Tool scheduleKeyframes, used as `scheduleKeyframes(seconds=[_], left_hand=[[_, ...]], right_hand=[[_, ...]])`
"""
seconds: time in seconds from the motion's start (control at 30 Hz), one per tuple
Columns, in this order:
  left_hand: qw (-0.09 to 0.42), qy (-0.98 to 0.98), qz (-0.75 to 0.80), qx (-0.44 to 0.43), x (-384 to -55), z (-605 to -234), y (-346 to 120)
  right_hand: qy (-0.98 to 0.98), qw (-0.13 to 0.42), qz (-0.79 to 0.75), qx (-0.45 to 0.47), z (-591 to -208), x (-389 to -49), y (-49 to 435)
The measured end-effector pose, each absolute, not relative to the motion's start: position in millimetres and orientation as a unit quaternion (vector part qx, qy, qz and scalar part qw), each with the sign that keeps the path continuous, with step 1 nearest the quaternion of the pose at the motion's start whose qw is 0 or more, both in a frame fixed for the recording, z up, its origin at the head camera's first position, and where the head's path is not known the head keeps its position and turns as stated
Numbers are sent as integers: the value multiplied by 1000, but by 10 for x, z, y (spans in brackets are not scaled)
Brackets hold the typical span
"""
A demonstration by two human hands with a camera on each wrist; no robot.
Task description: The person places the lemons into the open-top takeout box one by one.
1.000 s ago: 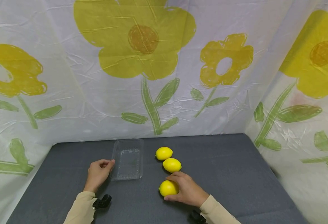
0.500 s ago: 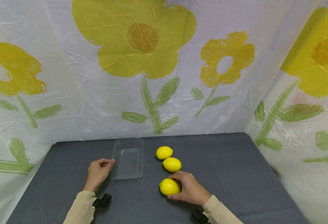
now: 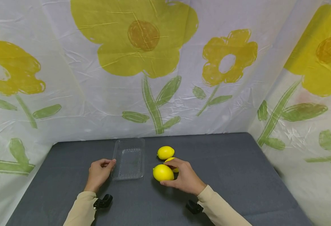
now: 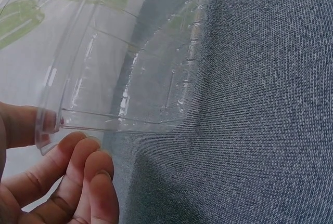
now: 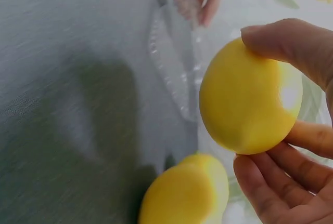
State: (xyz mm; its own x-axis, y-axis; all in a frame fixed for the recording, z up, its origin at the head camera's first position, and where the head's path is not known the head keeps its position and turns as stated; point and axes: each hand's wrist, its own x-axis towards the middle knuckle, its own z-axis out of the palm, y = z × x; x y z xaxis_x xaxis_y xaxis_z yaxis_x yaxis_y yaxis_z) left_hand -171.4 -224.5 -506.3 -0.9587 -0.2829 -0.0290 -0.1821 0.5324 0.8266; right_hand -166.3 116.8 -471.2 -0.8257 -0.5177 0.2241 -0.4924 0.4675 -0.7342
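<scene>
The right hand (image 3: 186,179) has its grip pinched on a yellow lemon (image 3: 162,173), thumb on the near side and fingers curled at the far side; the lemon is raised off the dark grey desk (image 3: 227,179), right of the tray. Just beyond it, a second lemon (image 3: 175,170) is partly hidden behind the right fingers, and a third lemon (image 3: 165,153) lies a little farther and to the left. The left hand (image 3: 98,174) keeps its grip pressed together on the left rim of a clear plastic tray (image 3: 130,164), which sits on the far left part of the desk. A white sheet (image 3: 97,97) printed with yellow flowers hangs behind the desk's far edge.
</scene>
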Motion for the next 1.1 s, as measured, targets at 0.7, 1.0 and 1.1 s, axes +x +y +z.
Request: scheduleKeyframes(seconds=[0.7, 1.0, 1.1], left_hand=[[51, -872, -467, 139, -1720, -5076, -2264], [50, -871, -467, 144, -1741, -5091, -2261], [49, -869, -470, 144, -1741, -5086, -2260]], right_hand=[[847, 48, -445, -287, -4592, -2095, 337], [869, 54, -386, -304, -4600, -2213, 78], [880, 60, -360, -305, -4627, -2230, 13]])
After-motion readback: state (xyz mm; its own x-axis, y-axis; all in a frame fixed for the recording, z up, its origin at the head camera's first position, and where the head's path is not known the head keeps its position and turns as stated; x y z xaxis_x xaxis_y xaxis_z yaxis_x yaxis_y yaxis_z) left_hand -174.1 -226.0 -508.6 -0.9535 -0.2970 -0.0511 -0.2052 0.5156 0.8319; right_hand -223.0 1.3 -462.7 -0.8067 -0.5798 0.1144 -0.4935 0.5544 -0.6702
